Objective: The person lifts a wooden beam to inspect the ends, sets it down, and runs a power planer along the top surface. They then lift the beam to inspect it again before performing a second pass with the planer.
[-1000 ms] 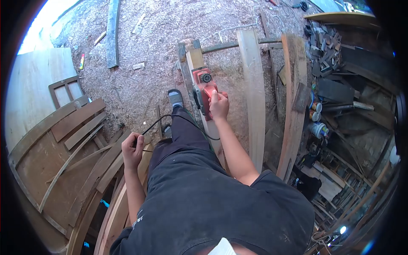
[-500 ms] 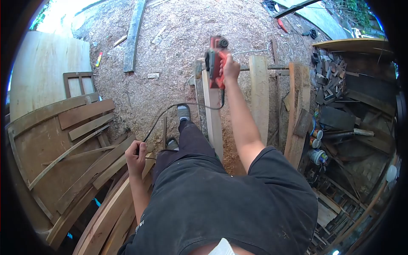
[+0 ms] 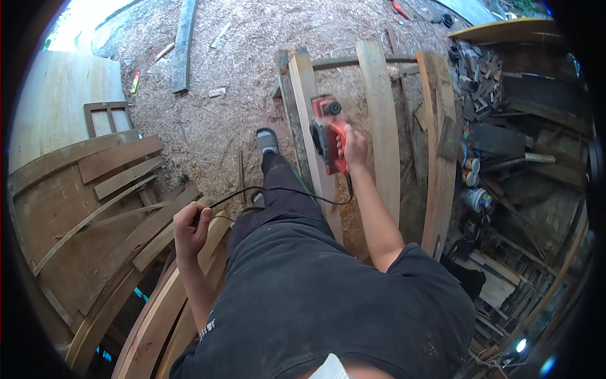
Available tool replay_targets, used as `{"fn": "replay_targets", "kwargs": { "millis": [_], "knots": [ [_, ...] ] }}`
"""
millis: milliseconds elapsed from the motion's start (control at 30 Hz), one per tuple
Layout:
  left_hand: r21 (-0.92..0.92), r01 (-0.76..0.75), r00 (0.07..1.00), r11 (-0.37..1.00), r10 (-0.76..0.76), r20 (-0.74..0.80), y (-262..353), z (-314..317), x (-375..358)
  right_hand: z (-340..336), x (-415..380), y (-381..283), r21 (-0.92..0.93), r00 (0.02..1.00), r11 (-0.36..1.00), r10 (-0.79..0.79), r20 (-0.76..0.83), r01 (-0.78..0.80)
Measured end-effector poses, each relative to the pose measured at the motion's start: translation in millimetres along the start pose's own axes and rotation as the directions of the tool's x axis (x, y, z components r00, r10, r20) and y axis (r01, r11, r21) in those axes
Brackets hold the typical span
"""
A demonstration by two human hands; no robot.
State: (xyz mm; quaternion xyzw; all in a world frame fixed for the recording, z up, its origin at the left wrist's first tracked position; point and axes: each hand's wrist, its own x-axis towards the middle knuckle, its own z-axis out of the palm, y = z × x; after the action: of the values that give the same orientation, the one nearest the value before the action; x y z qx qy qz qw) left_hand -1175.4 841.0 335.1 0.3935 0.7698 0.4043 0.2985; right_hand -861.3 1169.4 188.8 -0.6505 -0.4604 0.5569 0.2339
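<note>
My right hand (image 3: 356,149) is wrapped round the handle of a red and black electric hand planer (image 3: 324,131). The planer sits over a long pale timber (image 3: 303,79), which runs away from my body. From the planer's rear, a black power cord (image 3: 287,189) loops across my leg to the left. My left hand (image 3: 190,228) is closed on that cord, held out beside my hip above stacked planks. A darker timber (image 3: 285,95) lies alongside the pale one, on its left.
Right of the planer, a wide board (image 3: 380,95) and another thick timber (image 3: 435,95) rest on a crossbar (image 3: 338,62). Shavings cover the ground (image 3: 202,132). Planks (image 3: 120,161) lean at left; offcuts (image 3: 483,79) and paint buckets (image 3: 476,199) crowd the right.
My right hand has drawn the planer back toward my body along the timber. The cord's loop has shifted with it, and my left hand still grips the cord. The view has tilted somewhat.
</note>
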Motion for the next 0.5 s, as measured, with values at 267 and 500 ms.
{"fn": "replay_targets", "kwargs": {
  "millis": [267, 500],
  "knots": [
    [-0.016, -0.108, 0.976, 0.994, 0.109, 0.191, 6.3, 24.1, -91.5, -95.2, -163.9, 150.7, 0.026, 0.986, 0.988, 0.156, -0.064, -0.155],
    [-0.027, -0.153, 0.950, 0.988, 0.154, 0.271, -0.8, 46.0, -156.4, -138.5, -238.6, 224.7, 0.038, 0.977, 0.980, 0.200, -0.077, -0.198]
  ]
}}
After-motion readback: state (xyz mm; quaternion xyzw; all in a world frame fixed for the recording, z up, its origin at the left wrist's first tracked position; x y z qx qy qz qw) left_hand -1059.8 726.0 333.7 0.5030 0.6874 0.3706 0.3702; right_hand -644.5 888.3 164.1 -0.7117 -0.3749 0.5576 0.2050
